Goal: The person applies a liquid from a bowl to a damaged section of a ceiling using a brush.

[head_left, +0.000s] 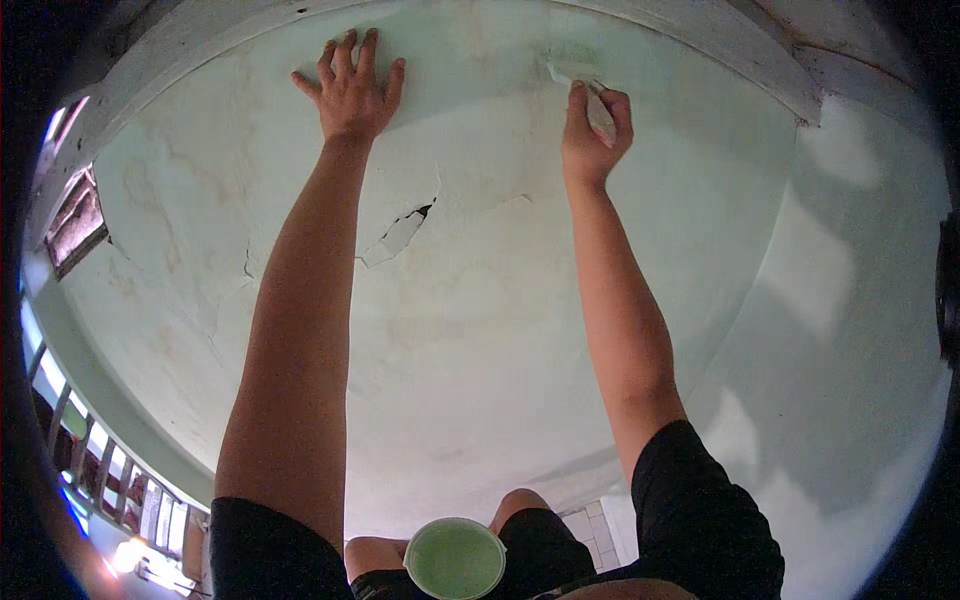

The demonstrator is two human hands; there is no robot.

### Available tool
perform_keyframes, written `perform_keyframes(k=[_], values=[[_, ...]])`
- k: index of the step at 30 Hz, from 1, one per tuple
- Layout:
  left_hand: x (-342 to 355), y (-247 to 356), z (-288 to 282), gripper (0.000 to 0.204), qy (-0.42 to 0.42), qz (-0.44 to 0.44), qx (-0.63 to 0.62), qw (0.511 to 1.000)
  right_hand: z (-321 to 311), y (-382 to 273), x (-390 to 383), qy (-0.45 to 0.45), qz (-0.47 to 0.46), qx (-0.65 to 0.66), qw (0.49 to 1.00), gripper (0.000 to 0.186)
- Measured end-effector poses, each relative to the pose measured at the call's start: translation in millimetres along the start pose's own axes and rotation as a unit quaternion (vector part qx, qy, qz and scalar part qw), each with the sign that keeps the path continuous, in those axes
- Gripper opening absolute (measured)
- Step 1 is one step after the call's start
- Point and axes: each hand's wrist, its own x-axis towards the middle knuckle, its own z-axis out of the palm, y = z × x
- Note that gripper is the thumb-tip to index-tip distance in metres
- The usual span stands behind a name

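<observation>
High on the pale green wall point(470, 300), my left hand point(355, 95) lies flat with its fingers spread, holding nothing. To its right, my right hand point(595, 135) is closed round the handle of a paintbrush point(570, 73). The brush's pale, paint-coated end meets the wall at a slightly darker, wet-looking green patch point(572, 52). Down by my legs is a round bucket point(408, 572) of light green paint point(455, 556); what supports it is hidden.
Between my forearms the wall has a broken patch point(400, 235) with a dark gap and a crack. A ledge point(690, 40) runs along the top. A side wall point(840, 330) meets it at the right. Window openings point(78, 222) and a railing point(110, 470) are at the left.
</observation>
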Motion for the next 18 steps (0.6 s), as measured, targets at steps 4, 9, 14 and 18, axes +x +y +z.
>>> perform_keyframes(k=[4, 9, 14, 18], values=[[0.7, -0.3, 1.0, 0.054, -0.001, 0.003, 0.02, 1.0, 9.9, -2.7, 25.4, 0.026, -0.023, 0.001, 0.999, 0.019], [2.2, 0.0, 4.7, 0.054, 0.031, 0.01, 0.003, 0.999, 21.1, 9.2, 45.2, 0.009, -0.072, 0.005, 0.997, 0.018], [-1.6, -0.4, 0.8, 0.055, 0.003, 0.0, 0.013, 1.0, -13.9, 10.1, -1.9, -0.068, -0.039, -0.022, 0.997, 0.018], [0.0, -2.3, -5.5, 0.054, -0.006, -0.005, 0.031, 0.999, -10.8, -17.2, 12.3, -0.024, 0.017, -0.039, 0.999, 0.02]])
